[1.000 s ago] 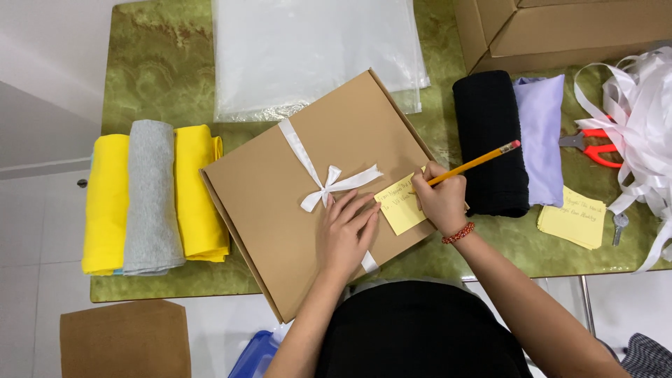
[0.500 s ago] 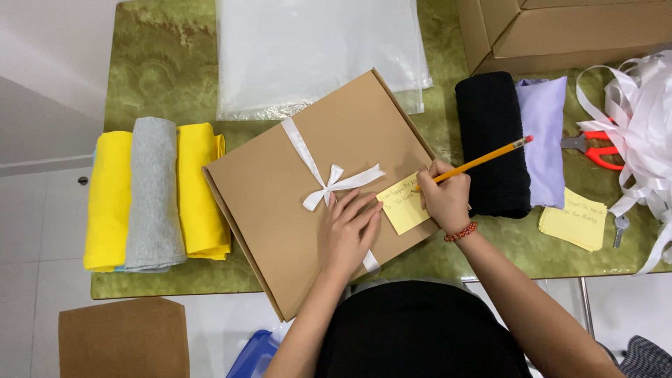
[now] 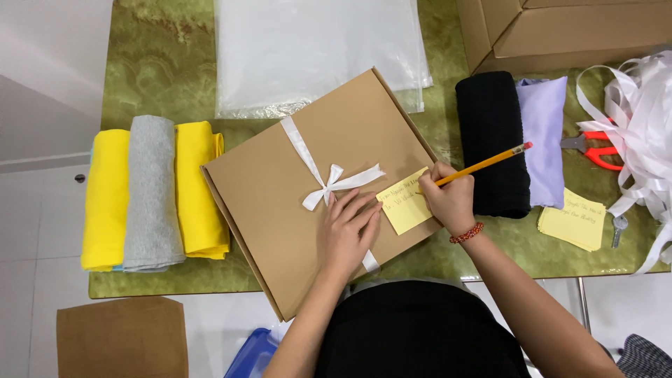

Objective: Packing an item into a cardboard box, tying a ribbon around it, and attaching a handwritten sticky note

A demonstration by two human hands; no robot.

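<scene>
The left hand [image 3: 348,234] lies flat, fingers spread, on the lid of the brown box [image 3: 315,189], just left of the yellow note [image 3: 404,204] and below the white ribbon [image 3: 329,183] bow. The right hand [image 3: 448,201] pinches a pencil [image 3: 483,165], its tip seemingly touching the note's upper right edge, though the contact point is too small to be sure. To write well here, the flat hand should keep pressing beside the note so neither paper nor lid shifts, and the pencil should bear lightly, since the cardboard may give under it. The note lies on the box's near right corner, partly under the right hand's fingers and touching the left hand's fingertips. The box sits tilted on the green counter [image 3: 168,63], its near corner hanging over the edge toward the person. Left of it lie yellow and grey folded cloths [image 3: 150,192]; right of it a black roll [image 3: 493,143] and a lilac one [image 3: 546,140], then scissors [image 3: 595,148], loose ribbon [image 3: 640,119] and a pad of notes [image 3: 574,220]. A clear plastic bag [image 3: 315,49] lies at the far side.
</scene>
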